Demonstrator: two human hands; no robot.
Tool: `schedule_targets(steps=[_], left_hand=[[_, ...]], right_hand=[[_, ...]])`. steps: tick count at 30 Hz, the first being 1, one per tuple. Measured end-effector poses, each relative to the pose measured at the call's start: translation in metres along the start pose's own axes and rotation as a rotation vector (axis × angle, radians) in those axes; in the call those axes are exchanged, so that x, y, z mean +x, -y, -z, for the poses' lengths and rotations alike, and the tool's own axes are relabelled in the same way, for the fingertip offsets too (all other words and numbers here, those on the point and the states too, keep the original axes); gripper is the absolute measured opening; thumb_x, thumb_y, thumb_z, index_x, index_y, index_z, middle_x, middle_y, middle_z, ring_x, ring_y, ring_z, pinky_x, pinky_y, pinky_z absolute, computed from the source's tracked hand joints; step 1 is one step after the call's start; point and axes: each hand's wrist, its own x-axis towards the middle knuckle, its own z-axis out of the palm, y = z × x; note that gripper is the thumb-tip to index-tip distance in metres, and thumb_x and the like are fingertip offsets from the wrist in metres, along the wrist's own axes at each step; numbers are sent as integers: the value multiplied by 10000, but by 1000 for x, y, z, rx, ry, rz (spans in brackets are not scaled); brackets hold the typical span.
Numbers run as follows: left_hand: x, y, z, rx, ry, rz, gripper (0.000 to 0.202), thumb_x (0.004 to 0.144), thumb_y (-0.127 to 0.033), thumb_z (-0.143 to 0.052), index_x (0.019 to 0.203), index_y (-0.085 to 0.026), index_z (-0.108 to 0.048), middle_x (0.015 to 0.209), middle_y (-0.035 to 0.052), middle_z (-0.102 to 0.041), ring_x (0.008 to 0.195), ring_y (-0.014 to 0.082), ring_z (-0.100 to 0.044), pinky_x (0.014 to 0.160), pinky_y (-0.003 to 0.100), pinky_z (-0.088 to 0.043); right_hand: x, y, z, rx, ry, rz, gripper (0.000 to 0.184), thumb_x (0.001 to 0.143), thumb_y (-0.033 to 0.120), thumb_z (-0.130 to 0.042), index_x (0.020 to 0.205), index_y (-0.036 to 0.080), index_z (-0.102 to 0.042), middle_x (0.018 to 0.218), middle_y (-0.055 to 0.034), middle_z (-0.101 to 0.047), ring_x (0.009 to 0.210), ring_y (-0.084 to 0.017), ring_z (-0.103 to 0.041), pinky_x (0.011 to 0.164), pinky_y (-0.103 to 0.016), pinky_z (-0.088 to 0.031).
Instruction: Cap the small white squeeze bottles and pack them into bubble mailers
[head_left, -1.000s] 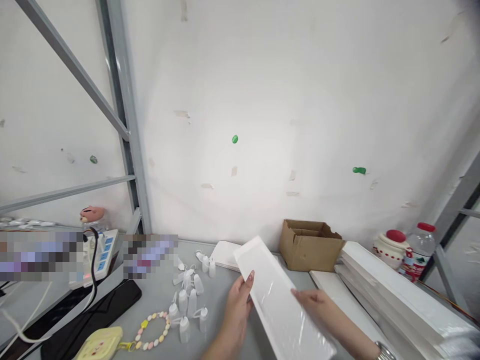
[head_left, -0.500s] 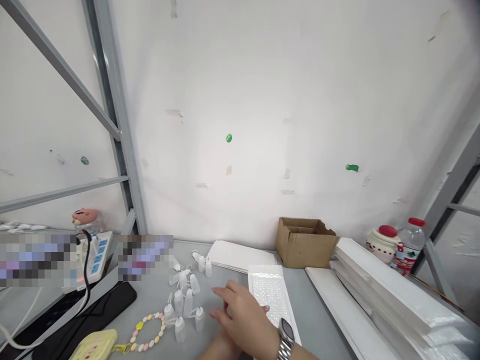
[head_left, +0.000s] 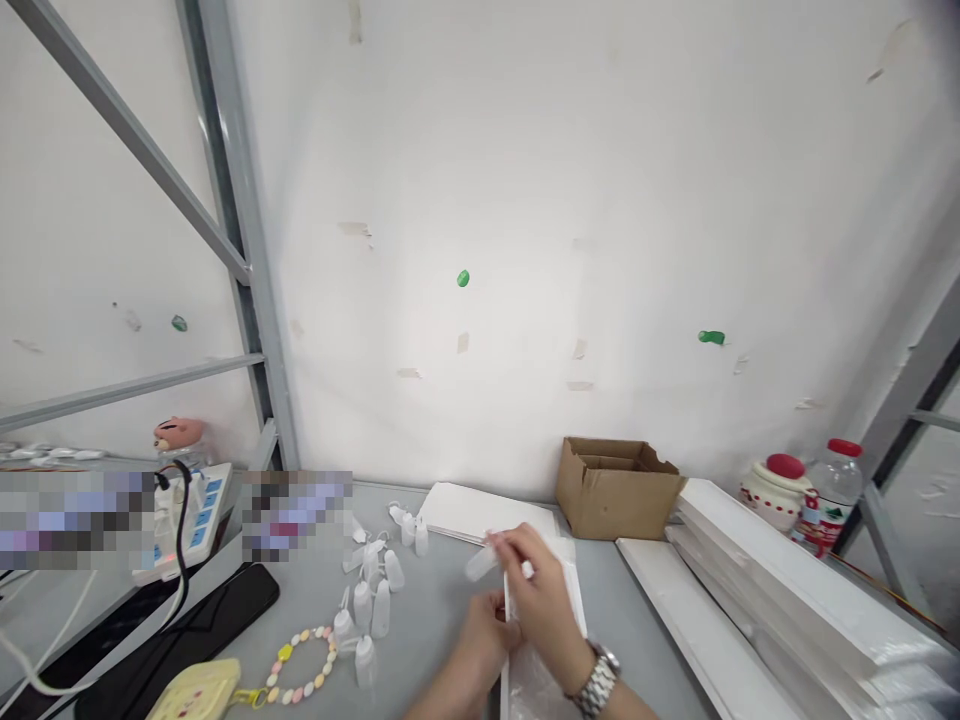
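Observation:
My right hand (head_left: 538, 590), with a metal watch on its wrist, pinches a small translucent squeeze bottle (head_left: 482, 563) over the bubble mailer. The white bubble mailer (head_left: 541, 685) lies lengthwise under that hand, its middle covered. Fingers of my left hand (head_left: 484, 640) are closed on the mailer's left edge, below the bottle. To the left, several similar small bottles (head_left: 381, 608) with white caps stand or lie in a loose group on the grey table.
White flat mailers (head_left: 480, 512) lie at the back, beside an open cardboard box (head_left: 619, 500). Stacked white mailers (head_left: 787, 590) fill the right side, near a jar (head_left: 772, 495) and a plastic bottle (head_left: 829, 500). A bead bracelet (head_left: 300, 690), yellow case (head_left: 199, 690) and black phone (head_left: 187, 635) lie left.
My right hand has moved from beside the bottle group rightward over the mailer, now with one bottle. My left hand has come into clearer view at the mailer's edge, which is lifted.

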Motion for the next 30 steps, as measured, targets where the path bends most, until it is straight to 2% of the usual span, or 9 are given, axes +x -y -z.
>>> schedule_targets(steps=[1,2,4,8,11,15,21,25,30], left_hand=[[-1,4,3,96,51,-1,273,747,-271,-519,844,-91,-700,702,32,-735,790,207,-662,635,221,-518],[-2,8,6,67,105,15,256,674,-266,-610,837,-89,-700,745,48,-741,753,214,-670,630,240,-522],[-3,15,10,-179,192,61,293,562,-236,-710,811,-84,-694,789,93,-742,752,233,-677,660,275,-521],[-4,21,7,-368,245,101,286,398,-239,-789,634,-124,-677,702,86,-740,699,275,-673,636,333,-511],[-3,20,5,-417,256,107,244,367,-201,-794,564,-142,-663,626,53,-730,639,258,-663,607,319,-491],[-2,19,8,-426,279,107,239,370,-190,-795,576,-139,-685,604,41,-723,614,239,-650,594,302,-475],[2,21,12,-452,336,64,347,455,-377,-778,686,-126,-711,619,37,-702,635,211,-623,622,279,-452],[3,22,12,-431,328,21,385,565,-493,-684,643,-116,-695,530,1,-610,539,142,-519,542,231,-375],[7,28,10,-399,279,-16,470,568,-586,-623,593,-118,-654,493,-35,-499,519,110,-394,509,226,-295]], right_hand=[[0,-8,15,-3,-71,-1,282,872,353,-406,737,190,-593,687,-15,-548,650,-152,-526,605,-247,-426],[0,-17,30,-27,-139,3,280,871,368,-402,745,193,-580,663,-6,-524,619,-151,-507,587,-253,-416],[-3,-37,54,-94,-228,9,277,864,389,-411,713,199,-545,621,13,-476,580,-148,-469,567,-261,-393],[-15,-73,77,-146,-215,-68,305,838,430,-439,659,199,-526,610,19,-461,572,-147,-435,570,-267,-364],[-19,-86,77,-45,-104,-229,330,799,474,-473,653,189,-550,565,32,-467,543,-140,-428,538,-260,-344],[-14,-92,74,100,0,-404,407,737,554,-482,553,191,-493,428,80,-358,440,-112,-358,468,-246,-295],[-14,-97,72,174,147,-516,432,668,577,-501,494,183,-479,401,71,-378,394,-102,-365,436,-240,-296],[-18,-96,68,157,143,-522,388,625,516,-570,460,193,-433,435,75,-358,439,-94,-343,464,-234,-276],[-17,-102,65,143,99,-549,306,583,473,-600,627,189,-496,474,75,-407,456,-103,-365,477,-233,-291]])
